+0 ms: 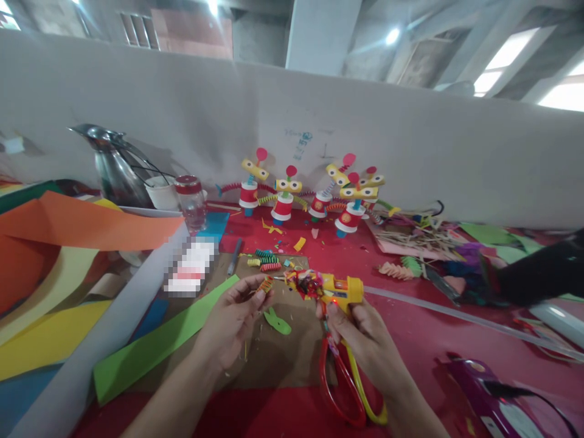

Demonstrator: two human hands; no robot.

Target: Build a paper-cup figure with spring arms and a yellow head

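Observation:
My left hand [239, 316] pinches a small folded orange and yellow paper piece [265, 285] between thumb and fingers. My right hand [365, 331] is wrapped round the handle of a yellow glue gun [349, 290], whose nozzle points left, at or close to the paper piece. Scissors with red and yellow handles [329, 389] hang below the right hand; whether its fingers also hold them is unclear. A green paper cutout [277, 321] lies on the brown board [292, 365] between the hands. Coiled paper strips [269, 260] lie behind them.
Several paper-cup figures [283, 208] stand along the back wall. A glass jar [191, 207] and metal jug [112, 170] are at back left, coloured paper sheets [104, 228] at left. At right are a dark sleeve [542, 271], a purple device [488, 389] and straw scraps [420, 234].

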